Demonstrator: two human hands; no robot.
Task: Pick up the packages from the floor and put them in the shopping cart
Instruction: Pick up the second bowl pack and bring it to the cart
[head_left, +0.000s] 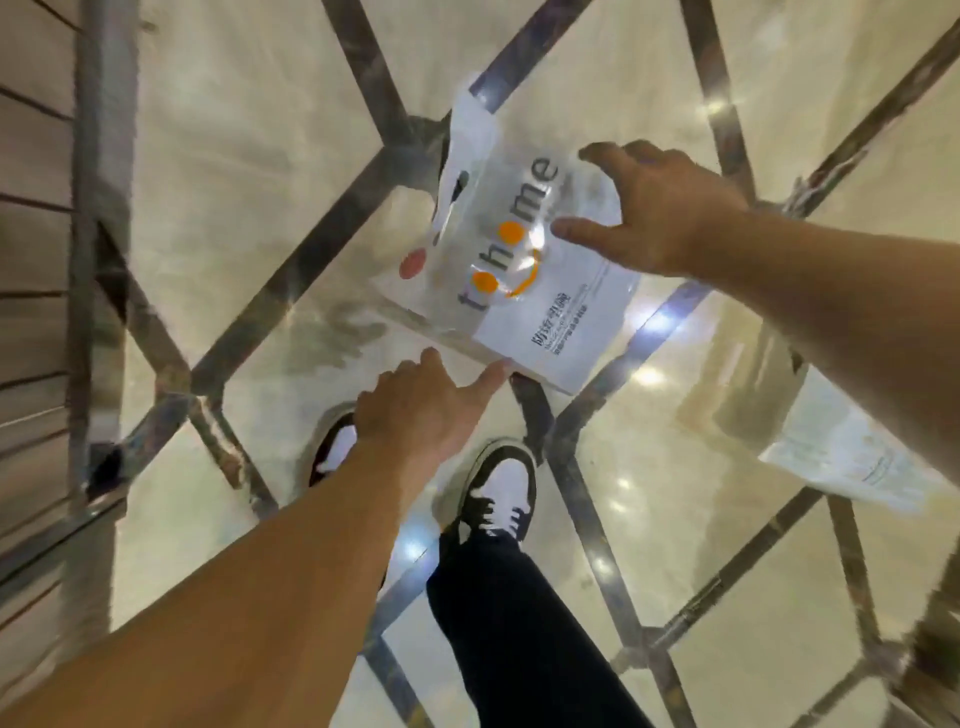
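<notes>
Package (524, 270), clear plastic with a white lower panel, lies flat on the floor (249, 156), over a crossing of dark inlaid strips in the cream tile. Grey letters and orange dots run across its face, and a looped handle sticks out at its far end.

Left hand (415, 400) reaches down with fingers straight, the index tip touching the package's near edge; it holds nothing. Right hand (644, 208) spreads wide above the package's right side, thumb and fingers splayed, gripping nothing; whether its fingertips rest on the plastic cannot be told.

Two black-and-white shoes (501, 488) stand just below the package, the left one partly hidden behind the left forearm, with a dark trouser leg (514, 639) rising from the right one.

A second package (852, 462), pale and blurred, lies on the floor at the right, well apart from the first. Along the left edge runs a metal frame with thin bars, the cart (98, 260), beside the person's left arm.
</notes>
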